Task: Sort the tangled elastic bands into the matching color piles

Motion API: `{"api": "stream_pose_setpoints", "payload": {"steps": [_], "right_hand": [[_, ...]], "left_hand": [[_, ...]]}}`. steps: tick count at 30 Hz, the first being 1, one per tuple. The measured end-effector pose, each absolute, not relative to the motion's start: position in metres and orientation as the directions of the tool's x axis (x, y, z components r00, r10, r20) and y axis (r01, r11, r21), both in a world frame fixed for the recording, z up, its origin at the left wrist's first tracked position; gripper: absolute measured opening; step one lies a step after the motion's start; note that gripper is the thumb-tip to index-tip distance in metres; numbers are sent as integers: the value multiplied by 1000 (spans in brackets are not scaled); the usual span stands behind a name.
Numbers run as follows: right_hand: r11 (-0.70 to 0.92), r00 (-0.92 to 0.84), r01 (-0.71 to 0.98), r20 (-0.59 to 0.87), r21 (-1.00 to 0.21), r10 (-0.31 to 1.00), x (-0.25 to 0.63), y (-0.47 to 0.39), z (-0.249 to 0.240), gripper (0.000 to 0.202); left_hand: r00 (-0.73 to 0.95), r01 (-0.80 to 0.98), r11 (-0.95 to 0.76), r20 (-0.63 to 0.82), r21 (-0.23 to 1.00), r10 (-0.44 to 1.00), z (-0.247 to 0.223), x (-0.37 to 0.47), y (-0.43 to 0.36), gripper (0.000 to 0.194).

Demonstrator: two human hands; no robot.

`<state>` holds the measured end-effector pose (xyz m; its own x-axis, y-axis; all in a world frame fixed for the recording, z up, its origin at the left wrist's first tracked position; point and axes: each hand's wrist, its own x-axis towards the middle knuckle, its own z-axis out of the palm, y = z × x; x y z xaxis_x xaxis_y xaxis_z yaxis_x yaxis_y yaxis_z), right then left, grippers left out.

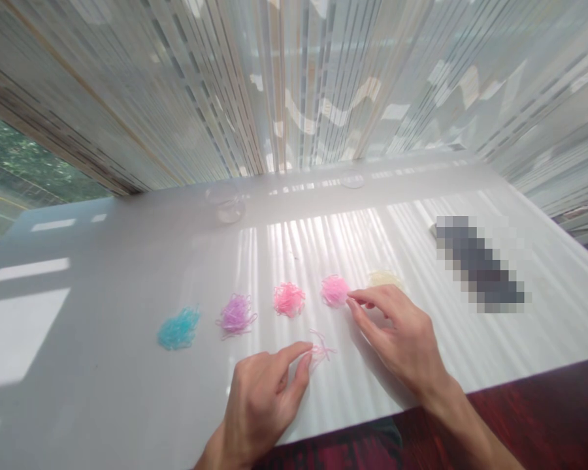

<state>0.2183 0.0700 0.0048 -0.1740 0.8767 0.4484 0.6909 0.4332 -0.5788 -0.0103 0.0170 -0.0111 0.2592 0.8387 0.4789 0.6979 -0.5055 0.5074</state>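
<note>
Thin looped rubber bands lie in piles by colour across the white table: a blue pile (179, 328), a purple pile (236, 314), a coral pink pile (289, 299), a light pink pile (334, 290) and a pale yellow pile (386, 279), partly covered by my right hand. Closer to me are a few loose pale pink bands (322, 350). My left hand (267, 395) pinches at their left edge with thumb and forefinger. At the right edge of the light pink pile, my right hand (404, 336) is closed in a pinch; whatever is between its fingertips is too small to make out.
Two clear round pieces, a small dish-like one (230, 210) and a flat disc (351, 179), lie towards the back of the white table (112, 365). A dark pixelated object (480, 264) rests at the right. Striped sheer curtains (294, 85) hang along the back edge.
</note>
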Motion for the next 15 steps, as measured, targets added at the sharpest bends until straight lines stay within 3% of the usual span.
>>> {"api": "stream_pose_setpoints", "payload": {"steps": [6, 15], "right_hand": [[475, -266, 675, 414, -565, 871, 221, 57, 2, 10], [405, -153, 769, 472, -495, 868, 221, 54, -15, 5]], "left_hand": [[265, 693, -518, 491, 502, 830, -8, -8, 19, 18], [242, 718, -485, 475, 499, 846, -9, -8, 19, 19]]}}
